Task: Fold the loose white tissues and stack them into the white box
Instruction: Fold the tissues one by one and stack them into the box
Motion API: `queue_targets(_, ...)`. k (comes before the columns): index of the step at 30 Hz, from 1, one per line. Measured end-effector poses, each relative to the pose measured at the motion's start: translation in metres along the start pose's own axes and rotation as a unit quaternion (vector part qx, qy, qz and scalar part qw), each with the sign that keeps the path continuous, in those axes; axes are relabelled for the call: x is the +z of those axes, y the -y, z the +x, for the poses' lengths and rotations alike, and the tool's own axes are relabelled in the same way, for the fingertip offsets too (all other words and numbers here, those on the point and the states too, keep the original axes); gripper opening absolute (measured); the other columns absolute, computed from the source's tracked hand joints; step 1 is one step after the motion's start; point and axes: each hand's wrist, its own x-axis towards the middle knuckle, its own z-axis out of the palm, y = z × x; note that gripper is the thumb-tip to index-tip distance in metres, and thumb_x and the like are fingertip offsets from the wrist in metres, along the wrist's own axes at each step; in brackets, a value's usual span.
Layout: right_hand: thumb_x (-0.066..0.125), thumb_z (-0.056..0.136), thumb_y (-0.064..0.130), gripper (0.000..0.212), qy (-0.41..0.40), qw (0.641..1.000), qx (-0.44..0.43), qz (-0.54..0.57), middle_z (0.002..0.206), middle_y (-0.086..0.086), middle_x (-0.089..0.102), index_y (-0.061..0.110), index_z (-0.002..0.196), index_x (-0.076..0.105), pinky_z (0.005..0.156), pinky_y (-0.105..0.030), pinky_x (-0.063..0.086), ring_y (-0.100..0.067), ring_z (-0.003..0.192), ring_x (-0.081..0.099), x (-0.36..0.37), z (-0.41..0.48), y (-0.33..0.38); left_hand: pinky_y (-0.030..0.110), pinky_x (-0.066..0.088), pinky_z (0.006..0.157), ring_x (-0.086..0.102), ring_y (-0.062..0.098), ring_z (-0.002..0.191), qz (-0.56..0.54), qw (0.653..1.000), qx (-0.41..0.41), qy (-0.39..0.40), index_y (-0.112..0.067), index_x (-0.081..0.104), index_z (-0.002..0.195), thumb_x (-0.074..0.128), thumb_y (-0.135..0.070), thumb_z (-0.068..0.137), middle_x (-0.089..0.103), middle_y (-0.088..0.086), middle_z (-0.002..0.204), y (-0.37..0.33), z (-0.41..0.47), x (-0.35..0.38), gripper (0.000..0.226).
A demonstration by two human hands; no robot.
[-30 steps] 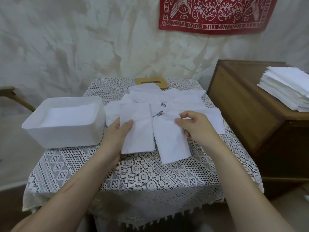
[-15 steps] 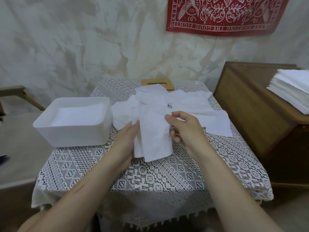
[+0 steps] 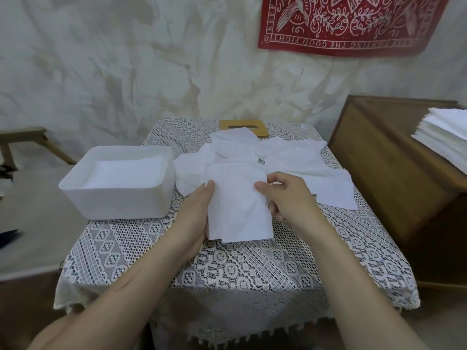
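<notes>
We hold folded tissue [image 3: 238,210] over counter [image 3: 227,269], long axis pointing away from us. Our left hand [image 3: 194,213] flat, fingers straight along left edge; right hand [image 3: 285,195] pinches right edge. Target box [image 3: 113,198] lies left, nearer left hand.

On the wall above and behind the table [image 3: 227,274], toward its right side, you have a red cloth [image 3: 353,24] with a pale printed border that carries lettering. Up the cloth's left edge you can read "KEEP". Along its bottom edge, upside down, runs "THE GOOD FIGHT", with "FIGHT" nearest the lower left corner. Farther right on that edge more letters follow, seemingly ending in "ING", but they are too blurred for you to read with certainty.
</notes>
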Motion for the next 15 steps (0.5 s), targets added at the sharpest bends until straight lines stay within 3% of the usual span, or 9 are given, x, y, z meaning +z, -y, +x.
queue_targets(4,0.066,0.098,0.013,0.021,0.005,1.000,-0.015,0.009,0.049,-0.003,0.050,-0.006,0.105,0.061,0.034,-0.018,0.025,-0.006,0.032,0.036,0.003,0.001,-0.001,0.050,0.046,0.114,0.066,0.021,0.125,0.000,1.000,-0.002,-0.012,-0.017,0.055,0.146,0.048,-0.041,0.108,0.068,0.000,0.137,0.000,-0.001,0.000,0.045)
queue_targets(11,0.068,0.096,0.014,0.009,0.009,0.999,-0.026,0.018,0.046,0.003,0.050,0.006,0.094,0.064,0.036,-0.018,0.028,-0.009,0.036,0.038,0.018,0.003,-0.004,0.051,0.049,0.109,0.071,0.024,0.117,0.001,1.000,-0.006,0.006,-0.016,0.063,0.133,0.045,-0.049,0.107,0.074,0.004,0.126,-0.001,-0.002,0.000,0.046)
queue_targets(15,0.068,0.096,0.014,0.009,0.004,0.999,-0.034,-0.009,0.046,0.004,0.052,0.009,0.089,0.066,0.037,-0.018,0.030,-0.010,0.037,0.041,0.025,0.005,-0.009,0.052,0.047,0.111,0.067,0.026,0.123,0.022,0.999,0.002,0.037,-0.016,0.060,0.139,0.055,-0.047,0.104,0.071,0.004,0.133,0.001,-0.003,-0.004,0.047)
